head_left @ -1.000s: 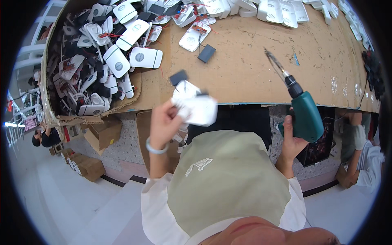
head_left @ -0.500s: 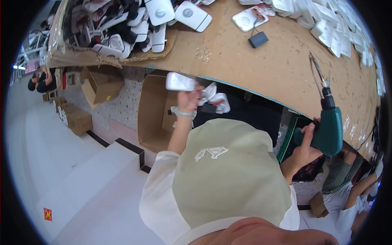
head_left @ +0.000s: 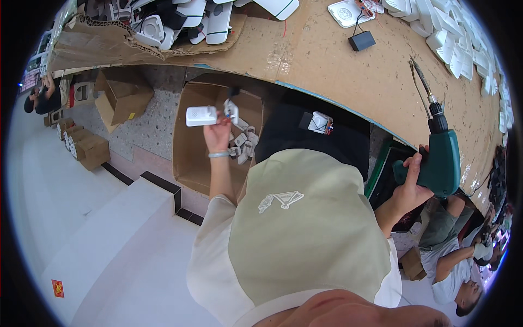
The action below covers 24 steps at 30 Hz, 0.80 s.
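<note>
My left hand [head_left: 218, 135] grips a white plastic case [head_left: 201, 116] with rounded corners above an open cardboard box [head_left: 182, 158]. Just beside its fingers is a smaller white part [head_left: 231, 110] with a blurred dark piece near it; whether the fingers touch this part, I cannot tell. Several small white pieces [head_left: 245, 143] lie inside the box. My right hand [head_left: 411, 188] is wrapped round the handle of a green soldering gun [head_left: 444, 163], whose thin metal tip points up over the table. On my dark-clothed lap rests a white part with coloured wires [head_left: 321, 122].
Many white casings [head_left: 219, 24] fill a torn cardboard tray [head_left: 98, 43] on the brown table [head_left: 327, 71]. More white shells [head_left: 447, 41] are heaped at the far right, near a wired black block [head_left: 362, 41]. Another cardboard box [head_left: 125, 98] stands at left; a person [head_left: 452, 256] sits at right.
My left hand has moved left with the white case, over the box. The wired part on my lap has come into clear view. The soldering gun stays in my right hand.
</note>
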### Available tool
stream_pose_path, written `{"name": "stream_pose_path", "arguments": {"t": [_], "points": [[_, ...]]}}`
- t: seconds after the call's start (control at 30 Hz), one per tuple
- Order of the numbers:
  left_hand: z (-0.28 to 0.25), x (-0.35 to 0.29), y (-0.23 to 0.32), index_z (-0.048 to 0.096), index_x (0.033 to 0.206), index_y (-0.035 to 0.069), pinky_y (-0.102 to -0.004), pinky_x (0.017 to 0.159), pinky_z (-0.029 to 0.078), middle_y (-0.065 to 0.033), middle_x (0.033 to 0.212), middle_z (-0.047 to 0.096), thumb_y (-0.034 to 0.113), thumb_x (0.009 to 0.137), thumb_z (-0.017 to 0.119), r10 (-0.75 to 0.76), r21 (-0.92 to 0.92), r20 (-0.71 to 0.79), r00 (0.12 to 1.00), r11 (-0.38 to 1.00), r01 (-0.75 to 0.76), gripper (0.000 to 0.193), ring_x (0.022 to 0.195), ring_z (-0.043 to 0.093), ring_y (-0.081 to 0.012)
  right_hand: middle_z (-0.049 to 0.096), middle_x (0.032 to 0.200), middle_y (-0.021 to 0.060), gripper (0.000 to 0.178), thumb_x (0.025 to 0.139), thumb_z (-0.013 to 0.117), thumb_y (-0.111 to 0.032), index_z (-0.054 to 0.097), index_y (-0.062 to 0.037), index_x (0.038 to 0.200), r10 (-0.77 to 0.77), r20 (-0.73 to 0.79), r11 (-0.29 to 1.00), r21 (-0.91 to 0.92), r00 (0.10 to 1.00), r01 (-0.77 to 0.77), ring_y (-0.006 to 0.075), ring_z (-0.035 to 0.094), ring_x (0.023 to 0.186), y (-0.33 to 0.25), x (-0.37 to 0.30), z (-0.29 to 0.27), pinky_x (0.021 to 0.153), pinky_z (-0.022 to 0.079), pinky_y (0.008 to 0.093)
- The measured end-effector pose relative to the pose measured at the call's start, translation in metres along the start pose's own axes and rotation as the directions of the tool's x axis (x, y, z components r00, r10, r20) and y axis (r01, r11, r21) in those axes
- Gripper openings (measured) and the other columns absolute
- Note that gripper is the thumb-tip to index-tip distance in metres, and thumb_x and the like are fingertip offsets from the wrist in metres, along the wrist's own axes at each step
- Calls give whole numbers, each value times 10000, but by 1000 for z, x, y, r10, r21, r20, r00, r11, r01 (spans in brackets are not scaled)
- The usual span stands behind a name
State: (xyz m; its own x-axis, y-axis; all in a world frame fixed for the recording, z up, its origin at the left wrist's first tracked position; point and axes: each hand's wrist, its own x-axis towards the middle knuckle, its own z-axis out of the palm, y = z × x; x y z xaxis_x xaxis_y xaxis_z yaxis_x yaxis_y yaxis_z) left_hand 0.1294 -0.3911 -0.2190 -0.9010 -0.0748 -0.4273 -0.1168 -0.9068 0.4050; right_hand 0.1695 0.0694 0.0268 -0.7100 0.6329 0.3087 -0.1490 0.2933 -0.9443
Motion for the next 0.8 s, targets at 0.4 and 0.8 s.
{"name": "stream_pose_path", "arguments": {"t": [0.4, 0.8], "points": [[-373, 30, -72, 659, 1220, 49, -443, 767, 586, -122, 955, 744, 209, 991, 462, 213, 958, -104, 972, -240, 155, 342, 879, 734, -308, 677, 1142, 168, 351, 909, 678, 67, 592, 77, 1250, 72, -32, 995, -70, 997, -74, 134, 601, 746, -14, 3, -2, 614, 483, 259], [193, -27, -146, 624, 1252, 35, -479, 893, 495, -184, 1155, 610, 261, 775, 768, -581, 384, 491, 649, -525, -760, 547, 1058, 574, -364, 716, 1054, 90, 319, 894, 744, 5, 658, 40, 1199, 66, -141, 998, -2, 988, -67, 82, 612, 750, -13, 9, -10, 615, 496, 225]]}}
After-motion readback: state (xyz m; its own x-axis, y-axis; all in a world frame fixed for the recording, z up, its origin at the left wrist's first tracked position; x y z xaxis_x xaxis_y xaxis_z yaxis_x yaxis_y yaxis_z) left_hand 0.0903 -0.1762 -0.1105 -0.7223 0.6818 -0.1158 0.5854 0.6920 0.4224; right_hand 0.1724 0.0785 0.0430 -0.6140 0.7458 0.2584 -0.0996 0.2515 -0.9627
